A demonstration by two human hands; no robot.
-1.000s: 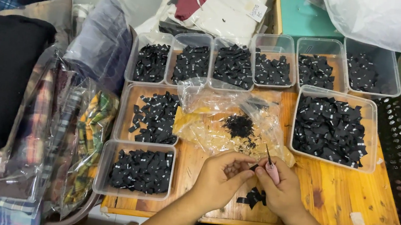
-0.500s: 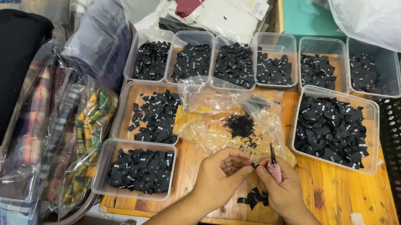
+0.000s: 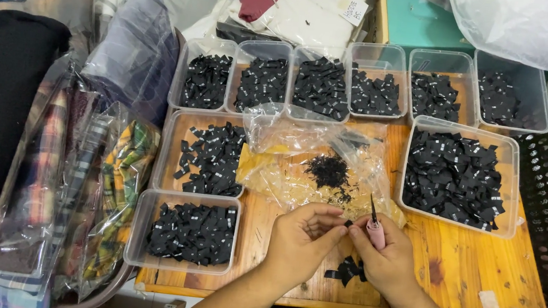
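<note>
Both your hands have drifted a touch higher since a moment ago, and now your left hand (image 3: 302, 238) pinches a small black label (image 3: 347, 223) at its fingertips while your right hand (image 3: 385, 254) is closed on a pink-handled tool (image 3: 375, 231), tip up, just beside it. You look mid-way through working that one label, with a few more labels (image 3: 347, 270) lying on the counter (image 3: 459, 268) under your wrists. What the tool's tip does is too small to make out.

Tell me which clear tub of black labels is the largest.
The wide tub at the table's right, just below the back row; it is plainly wider and deeper than the six small tubs behind it, and holds the biggest heap.
</note>
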